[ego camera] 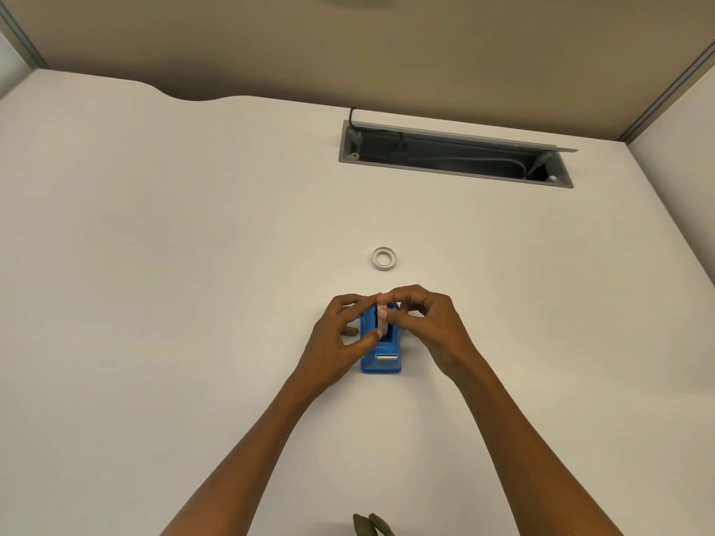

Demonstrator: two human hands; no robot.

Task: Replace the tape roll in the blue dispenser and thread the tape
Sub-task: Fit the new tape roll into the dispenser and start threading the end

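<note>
The blue dispenser [381, 359] stands on the white table, its metal cutter toward me. A white tape roll [383, 323] sits upright in the dispenser's slot. My left hand [340, 338] pinches the roll from the left with thumb and fingers. My right hand [429, 326] grips the roll's top and right side. A second, thin white tape ring [384, 258] lies flat on the table just beyond the dispenser, apart from both hands.
An open grey cable tray [456, 154] with wires is sunk into the table at the back right. Beige partition walls enclose the table at the back and sides. A bit of olive-green cloth [371, 526] shows at the bottom edge.
</note>
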